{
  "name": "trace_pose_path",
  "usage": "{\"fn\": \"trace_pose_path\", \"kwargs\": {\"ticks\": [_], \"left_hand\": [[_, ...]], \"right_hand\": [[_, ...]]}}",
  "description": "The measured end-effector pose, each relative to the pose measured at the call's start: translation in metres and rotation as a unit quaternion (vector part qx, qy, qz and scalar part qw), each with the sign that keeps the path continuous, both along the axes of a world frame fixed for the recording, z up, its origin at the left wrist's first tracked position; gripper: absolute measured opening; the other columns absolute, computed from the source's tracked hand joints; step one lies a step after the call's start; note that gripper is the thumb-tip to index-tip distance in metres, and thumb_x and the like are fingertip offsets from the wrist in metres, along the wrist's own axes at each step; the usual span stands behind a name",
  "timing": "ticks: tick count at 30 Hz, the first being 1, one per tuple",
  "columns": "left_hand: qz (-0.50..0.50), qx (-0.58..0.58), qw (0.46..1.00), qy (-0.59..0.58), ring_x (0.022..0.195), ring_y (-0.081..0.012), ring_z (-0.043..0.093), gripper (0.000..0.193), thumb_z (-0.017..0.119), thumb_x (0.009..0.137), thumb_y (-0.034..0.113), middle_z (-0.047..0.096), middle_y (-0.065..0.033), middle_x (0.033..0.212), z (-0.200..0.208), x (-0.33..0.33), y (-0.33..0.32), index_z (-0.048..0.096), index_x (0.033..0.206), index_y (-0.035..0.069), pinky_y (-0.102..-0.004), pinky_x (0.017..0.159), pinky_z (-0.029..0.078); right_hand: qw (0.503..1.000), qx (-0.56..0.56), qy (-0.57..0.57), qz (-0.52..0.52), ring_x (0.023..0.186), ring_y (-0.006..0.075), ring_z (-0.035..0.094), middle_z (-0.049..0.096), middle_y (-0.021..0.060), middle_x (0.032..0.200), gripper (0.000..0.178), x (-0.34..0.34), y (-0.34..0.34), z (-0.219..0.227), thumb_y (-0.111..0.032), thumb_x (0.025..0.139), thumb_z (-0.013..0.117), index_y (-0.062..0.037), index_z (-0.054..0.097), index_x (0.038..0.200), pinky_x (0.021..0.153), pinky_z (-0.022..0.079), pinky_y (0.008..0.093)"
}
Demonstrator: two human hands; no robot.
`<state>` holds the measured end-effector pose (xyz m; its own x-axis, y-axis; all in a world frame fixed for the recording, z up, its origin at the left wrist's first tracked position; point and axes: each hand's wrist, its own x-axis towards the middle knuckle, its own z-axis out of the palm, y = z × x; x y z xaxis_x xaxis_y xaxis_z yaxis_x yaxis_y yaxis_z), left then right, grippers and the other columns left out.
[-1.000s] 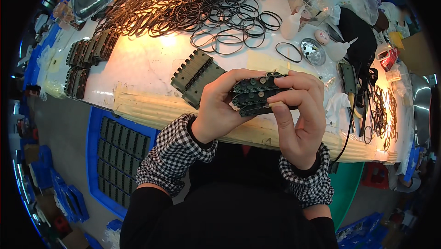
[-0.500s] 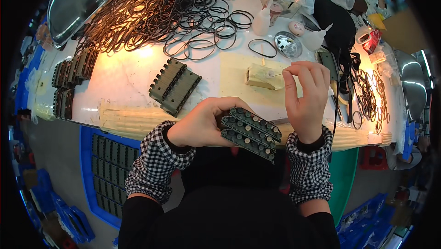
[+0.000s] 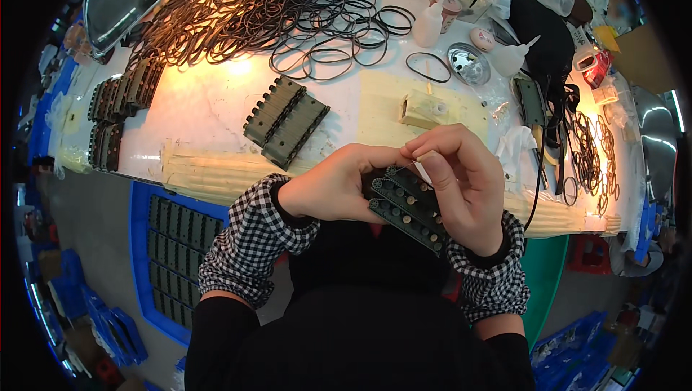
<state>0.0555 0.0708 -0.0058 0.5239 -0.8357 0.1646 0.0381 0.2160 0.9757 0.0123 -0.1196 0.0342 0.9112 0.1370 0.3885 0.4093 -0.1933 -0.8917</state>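
Right fingers (image 3: 447, 140) bent inward, clamped on a slim white piece (image 3: 423, 172) — left hand (image 3: 335, 188) curled round green wheeled parts (image 3: 405, 207).

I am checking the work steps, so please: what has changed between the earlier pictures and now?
The right hand, pinching a thin pale tool, moved out to the yellow rectangular block, then back toward the body to the dark green track-shaped pieces. The left hand kept holding these; the flat olive-green plates and tangled black loops stayed in place.
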Motion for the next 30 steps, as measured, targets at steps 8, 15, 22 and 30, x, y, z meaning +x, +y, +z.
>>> {"fn": "trace_pose_path", "kwargs": {"ticks": [8,15,22,30], "left_hand": [[0.009,0.010,1.000,-0.023,0.080,-0.0090,0.065,0.040,0.074,0.082,0.002,0.065,-0.0050,0.096,0.000,0.001,0.000,0.056,0.116,-0.005,-0.0248,0.063,0.057],[0.008,0.037,0.999,-0.003,0.087,-0.0103,0.065,0.042,0.077,0.080,0.003,0.067,-0.0059,0.101,0.000,0.001,0.001,0.058,0.116,-0.003,-0.0261,0.072,0.055],[-0.006,0.066,0.998,0.019,0.108,-0.0151,0.064,0.047,0.081,0.076,0.004,0.068,-0.0078,0.115,0.002,0.002,0.001,0.061,0.118,0.000,-0.0301,0.096,0.050],[0.005,0.065,0.998,0.026,0.109,-0.0153,0.064,0.047,0.081,0.076,0.003,0.068,-0.0082,0.116,0.003,0.001,0.004,0.061,0.118,-0.001,-0.0302,0.097,0.050]], "right_hand": [[0.998,-0.056,-0.035,0.006,0.080,0.0201,0.065,0.066,0.0103,0.087,0.006,0.002,0.000,0.003,-0.004,0.091,0.063,0.0017,0.063,0.093,0.072,0.051,0.0287],[0.999,0.039,0.019,-0.013,0.083,0.0164,0.064,0.065,0.0093,0.090,0.007,0.001,0.001,0.003,-0.003,0.092,0.061,0.0028,0.063,0.095,0.074,0.050,0.0269],[0.914,-0.245,-0.212,-0.246,0.081,0.0244,0.061,0.063,0.0102,0.090,0.004,0.031,-0.030,-0.007,-0.002,0.089,0.063,-0.0002,0.061,0.092,0.070,0.047,0.0326],[0.890,-0.256,-0.285,-0.247,0.079,0.0278,0.057,0.062,0.0111,0.088,0.006,0.024,-0.025,0.002,0.000,0.085,0.064,0.0002,0.061,0.091,0.069,0.046,0.0360]]}}
